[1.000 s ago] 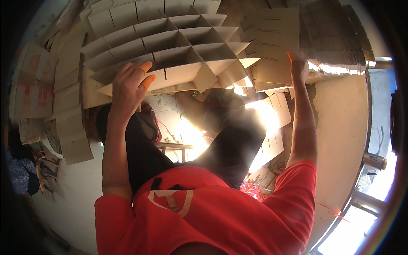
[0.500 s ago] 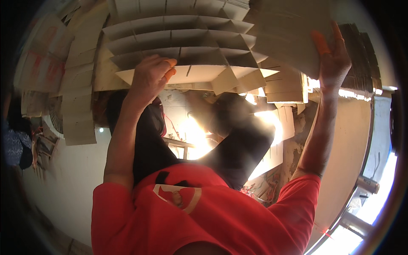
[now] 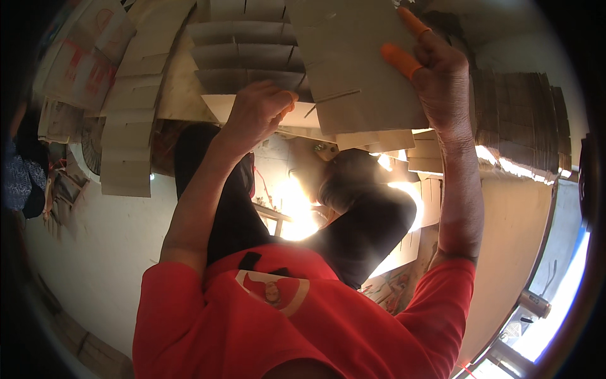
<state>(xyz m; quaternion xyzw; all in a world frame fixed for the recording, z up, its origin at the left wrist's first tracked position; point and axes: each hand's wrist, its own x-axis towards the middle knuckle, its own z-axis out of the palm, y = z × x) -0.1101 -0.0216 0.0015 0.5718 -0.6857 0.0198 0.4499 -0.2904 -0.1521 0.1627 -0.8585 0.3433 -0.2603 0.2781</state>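
Observation:
Orange caps cover fingertips on both hands. My left hand (image 3: 260, 117) is closed at the upper edge of the nearest upright cardboard strip (image 3: 221, 106), its thumb and finger pinched together. My right hand (image 3: 444, 76) grips the right side of a flat cardboard sheet (image 3: 360, 69), with the thumb lying on its face and a finger stretched along its edge. A slit runs in from the sheet's left edge. Behind my left hand stand several parallel slotted cardboard strips (image 3: 246, 57). The held sheet hides the right part of these rows.
Slotted cardboard pieces (image 3: 128, 120) overlap in a long row on the left, beside a printed carton (image 3: 79, 79). Bundled cardboard (image 3: 521, 120) stands at the right. My knees are below the work, with bright light between them. A pale board (image 3: 505, 234) lies at the right.
My right hand has brought the cardboard sheet left and nearer, over the right part of the rows. The whole view has shifted; my left hand stays at the nearest strip.

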